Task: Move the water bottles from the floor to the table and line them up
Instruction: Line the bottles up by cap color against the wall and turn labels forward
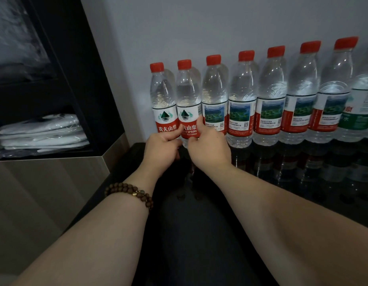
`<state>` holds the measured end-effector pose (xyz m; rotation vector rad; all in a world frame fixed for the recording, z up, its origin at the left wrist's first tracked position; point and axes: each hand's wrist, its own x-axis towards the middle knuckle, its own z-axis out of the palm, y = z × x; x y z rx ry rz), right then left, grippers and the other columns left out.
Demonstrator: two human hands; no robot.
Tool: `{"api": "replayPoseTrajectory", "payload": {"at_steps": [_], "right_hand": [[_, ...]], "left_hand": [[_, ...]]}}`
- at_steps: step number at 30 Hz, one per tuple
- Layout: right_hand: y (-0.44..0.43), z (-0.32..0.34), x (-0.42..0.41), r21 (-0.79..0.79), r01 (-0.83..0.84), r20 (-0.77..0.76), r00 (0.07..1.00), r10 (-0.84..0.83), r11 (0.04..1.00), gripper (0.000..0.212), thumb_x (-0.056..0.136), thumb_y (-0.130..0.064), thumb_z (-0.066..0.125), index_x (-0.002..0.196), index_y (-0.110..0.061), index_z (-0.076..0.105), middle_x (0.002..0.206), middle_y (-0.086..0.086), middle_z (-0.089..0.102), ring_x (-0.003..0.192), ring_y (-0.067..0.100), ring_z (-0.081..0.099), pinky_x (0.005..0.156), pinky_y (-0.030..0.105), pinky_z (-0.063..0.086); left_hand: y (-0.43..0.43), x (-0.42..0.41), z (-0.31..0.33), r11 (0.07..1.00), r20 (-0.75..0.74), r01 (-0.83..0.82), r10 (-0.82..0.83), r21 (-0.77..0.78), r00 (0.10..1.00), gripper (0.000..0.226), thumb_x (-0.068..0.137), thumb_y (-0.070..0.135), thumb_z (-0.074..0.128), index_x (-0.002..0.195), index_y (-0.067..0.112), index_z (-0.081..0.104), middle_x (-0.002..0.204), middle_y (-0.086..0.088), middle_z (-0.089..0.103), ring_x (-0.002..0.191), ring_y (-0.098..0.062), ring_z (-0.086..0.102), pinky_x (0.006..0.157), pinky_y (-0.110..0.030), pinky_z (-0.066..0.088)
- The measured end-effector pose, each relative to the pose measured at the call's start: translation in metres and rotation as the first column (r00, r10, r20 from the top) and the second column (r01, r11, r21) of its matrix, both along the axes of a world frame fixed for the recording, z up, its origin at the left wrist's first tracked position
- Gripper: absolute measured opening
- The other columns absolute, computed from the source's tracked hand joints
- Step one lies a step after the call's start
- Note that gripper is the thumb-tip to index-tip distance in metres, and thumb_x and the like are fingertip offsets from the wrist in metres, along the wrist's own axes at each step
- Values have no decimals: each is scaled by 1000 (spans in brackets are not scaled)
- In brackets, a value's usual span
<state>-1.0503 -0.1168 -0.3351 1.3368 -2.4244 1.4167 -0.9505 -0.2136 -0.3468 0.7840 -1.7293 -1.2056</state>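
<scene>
Water bottles (271,89) stand upright in a row along the back of the dark glossy table (199,244), close against the pale wall (199,27). 7 have red caps and stand side by side, touching or nearly so. A green-labelled bottle (360,112) is cut off at the right edge.

The left hand (162,147) has its fingers curled round the lower part of the leftmost bottle (163,100), with the thumb lying on the red label. The right hand (207,149) grips the second bottle (188,96) just beside it, thumb pointing up along the label's right edge and fingers wrapped round the front. The 2 hands almost touch. They hide both bottles' bases, so I cannot tell whether these rest on the table.

Both held bottles face forward with a mountain logo; the other 5 red-capped ones show a landscape picture. A brown bead bracelet (129,193) circles the left wrist. At the left, a black shelf unit (75,79) holds white items in clear wrapping (40,131).
</scene>
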Motion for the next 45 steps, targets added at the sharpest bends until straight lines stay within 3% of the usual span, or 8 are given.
{"api": "replayPoseTrajectory", "payload": {"at_steps": [4,10,16,24,29,38,41,45], "right_hand": [[0,-1,0,-8,6,1,1000,-6,1000,74,90,-26,55,159,-31,29,110,6,69,100,30,64,77,40,55],[3,3,-2,-144,62,56,997,-54,988,48,95,-31,53,142,-34,59,113,-1,75,88,23,70,76,43,62],[3,2,3,6,15,-43,999,-14,1000,60,94,-30,49,153,-32,44,105,6,71,91,27,67,75,44,60],[5,1,-2,-51,34,9,999,-34,998,58,95,-23,53,152,-32,47,110,4,73,93,25,68,77,43,61],[11,4,-11,-269,242,264,949,-170,932,35,95,-20,54,119,-34,75,102,-5,76,85,18,69,76,34,60],[10,-2,-30,-302,419,618,770,-158,857,24,89,-12,59,73,-27,69,78,-10,66,75,11,63,58,22,47],[15,-1,-35,-244,374,658,741,-131,895,18,87,-7,59,77,-15,73,80,1,70,74,17,64,64,29,54],[41,7,-45,-187,94,707,704,68,978,11,89,-3,64,87,-5,74,69,6,59,59,16,51,44,25,41]], "left_hand": [[1,1,1,1000,-1,-6,6,-11,1000,47,85,4,71,95,49,79,90,5,80,61,-9,65,58,-26,52],[-2,3,3,999,-29,-19,20,41,999,42,90,0,68,116,31,77,105,-2,77,50,-10,62,52,-22,51],[-1,1,1,999,-20,6,-5,35,1000,44,83,5,74,97,46,79,107,3,78,62,-9,70,59,-25,54],[-2,1,-1,1000,7,-4,4,-13,1000,42,86,4,72,104,41,80,99,4,79,58,-12,66,57,-25,53],[-3,2,1,993,50,-73,78,-90,996,39,90,4,69,119,29,77,91,-4,76,46,-7,59,50,-17,48],[-9,1,-4,997,91,-37,43,-62,995,42,90,8,72,126,30,73,79,-2,75,48,-10,62,52,-15,48],[-10,1,-5,998,97,-32,37,-51,995,42,90,9,73,127,29,72,87,-5,75,49,-10,63,52,-15,49],[-9,0,-5,997,120,-40,49,-71,992,43,91,11,74,129,29,71,98,-4,75,50,-11,65,53,-16,50]]}}
